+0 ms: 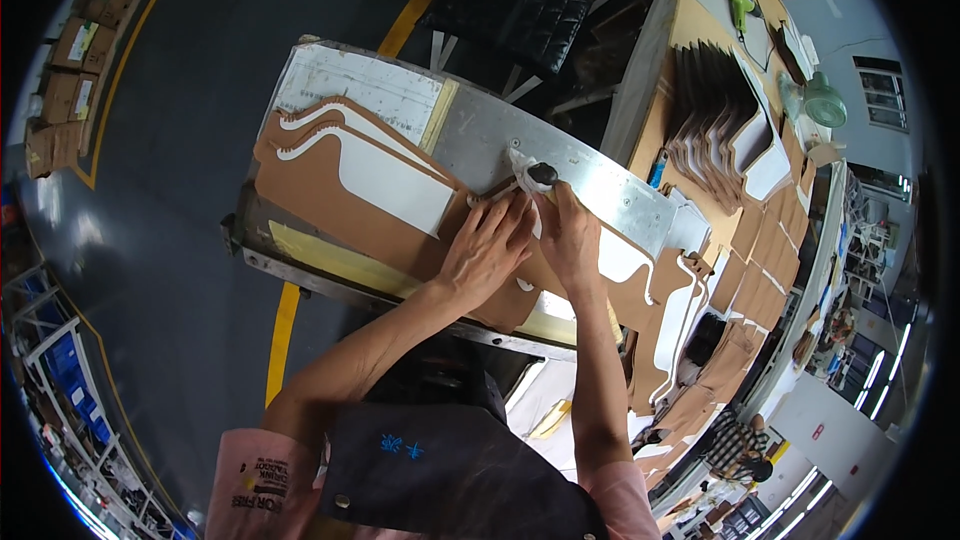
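My left hand [486, 248] has its fingers bent and pressed together on the edge of a brown leather-like panel [506, 308] with white backing. Close beside it, my right hand [572, 245] is closed, thumb and fingers pinching at the same spot; what lies between its fingertips is hidden. Just beyond the right fingertips is a small black rounded object [542, 173], against a crumpled white scrap [520, 162]. To the left, overlapping brown panels [310, 212] with notched curved edges and white facing [390, 185] lie on the metal-topped bench [490, 135].
More cut panels [672, 325] lie at the bench's right end. Stacked dark and brown pieces [715, 120] and a green heat gun-like tool [739, 6] occupy the far-right table. A black padded seat [505, 5] is beyond the bench. Cartons [80, 45] line the far left; another person [738, 448] appears lower right.
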Demonstrator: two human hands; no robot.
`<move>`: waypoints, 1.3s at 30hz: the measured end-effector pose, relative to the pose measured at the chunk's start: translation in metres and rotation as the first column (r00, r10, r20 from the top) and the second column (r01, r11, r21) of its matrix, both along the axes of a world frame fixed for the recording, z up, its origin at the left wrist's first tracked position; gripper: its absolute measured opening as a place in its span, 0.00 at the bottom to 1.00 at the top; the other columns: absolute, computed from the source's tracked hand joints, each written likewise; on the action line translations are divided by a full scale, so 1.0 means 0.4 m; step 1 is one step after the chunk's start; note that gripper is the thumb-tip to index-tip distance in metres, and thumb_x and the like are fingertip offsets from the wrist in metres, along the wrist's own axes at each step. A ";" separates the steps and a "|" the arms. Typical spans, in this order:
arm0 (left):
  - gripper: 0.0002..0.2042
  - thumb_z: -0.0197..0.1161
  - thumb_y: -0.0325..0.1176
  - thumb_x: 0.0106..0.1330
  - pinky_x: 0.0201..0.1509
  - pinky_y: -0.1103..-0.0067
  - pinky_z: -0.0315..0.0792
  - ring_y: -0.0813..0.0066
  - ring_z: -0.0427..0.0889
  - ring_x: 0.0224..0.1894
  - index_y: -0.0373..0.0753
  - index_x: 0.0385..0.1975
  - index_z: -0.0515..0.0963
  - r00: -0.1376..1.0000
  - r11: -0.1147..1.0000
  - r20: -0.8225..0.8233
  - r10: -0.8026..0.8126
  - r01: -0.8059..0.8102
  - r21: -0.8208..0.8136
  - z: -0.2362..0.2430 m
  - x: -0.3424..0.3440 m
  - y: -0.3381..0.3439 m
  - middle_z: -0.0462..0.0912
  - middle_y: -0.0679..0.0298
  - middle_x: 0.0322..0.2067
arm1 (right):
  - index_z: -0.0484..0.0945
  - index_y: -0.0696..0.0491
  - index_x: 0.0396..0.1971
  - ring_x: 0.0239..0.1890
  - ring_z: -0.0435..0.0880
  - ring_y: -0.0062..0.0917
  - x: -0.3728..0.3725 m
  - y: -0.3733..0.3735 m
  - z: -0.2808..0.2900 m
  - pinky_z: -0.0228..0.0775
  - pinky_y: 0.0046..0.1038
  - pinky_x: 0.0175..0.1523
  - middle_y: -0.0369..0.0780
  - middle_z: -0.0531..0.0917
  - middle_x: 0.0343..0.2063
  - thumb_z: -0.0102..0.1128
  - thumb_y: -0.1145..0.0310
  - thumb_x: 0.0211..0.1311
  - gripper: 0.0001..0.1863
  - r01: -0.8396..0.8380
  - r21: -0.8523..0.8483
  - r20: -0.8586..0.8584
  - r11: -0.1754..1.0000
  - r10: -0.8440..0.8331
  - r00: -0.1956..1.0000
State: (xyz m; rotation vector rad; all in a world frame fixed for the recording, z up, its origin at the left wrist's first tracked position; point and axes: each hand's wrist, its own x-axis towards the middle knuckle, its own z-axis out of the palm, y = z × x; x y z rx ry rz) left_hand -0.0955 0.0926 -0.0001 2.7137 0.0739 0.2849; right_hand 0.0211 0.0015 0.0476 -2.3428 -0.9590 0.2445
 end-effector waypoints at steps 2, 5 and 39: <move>0.27 0.62 0.43 0.63 0.67 0.61 0.59 0.58 0.63 0.65 0.34 0.58 0.69 1.000 1.000 -0.005 -0.002 0.002 -0.004 0.003 -0.001 0.001 0.65 0.51 0.63 | 0.69 0.60 0.32 0.22 0.78 0.51 0.000 0.009 0.002 0.67 0.39 0.25 0.52 0.78 0.20 0.59 0.74 0.64 0.08 0.055 0.054 0.013 0.997 -0.056 0.998; 0.27 0.61 0.44 0.63 0.67 0.61 0.59 0.58 0.63 0.65 0.34 0.58 0.69 1.000 1.000 -0.001 -0.004 0.004 0.024 0.000 0.000 0.002 0.65 0.51 0.63 | 0.71 0.60 0.39 0.29 0.81 0.53 -0.013 -0.001 -0.017 0.71 0.43 0.31 0.54 0.81 0.29 0.58 0.73 0.63 0.09 0.067 -0.049 -0.069 0.997 -0.070 0.995; 0.27 0.70 0.39 0.55 0.67 0.65 0.61 0.60 0.66 0.64 0.35 0.54 0.72 0.997 1.000 0.070 -0.026 0.025 0.003 0.032 -0.009 -0.017 0.70 0.57 0.57 | 0.68 0.56 0.42 0.36 0.80 0.54 0.105 -0.620 -0.073 0.71 0.49 0.38 0.54 0.80 0.32 0.58 0.72 0.59 0.13 0.382 -0.178 0.062 0.907 -0.377 0.924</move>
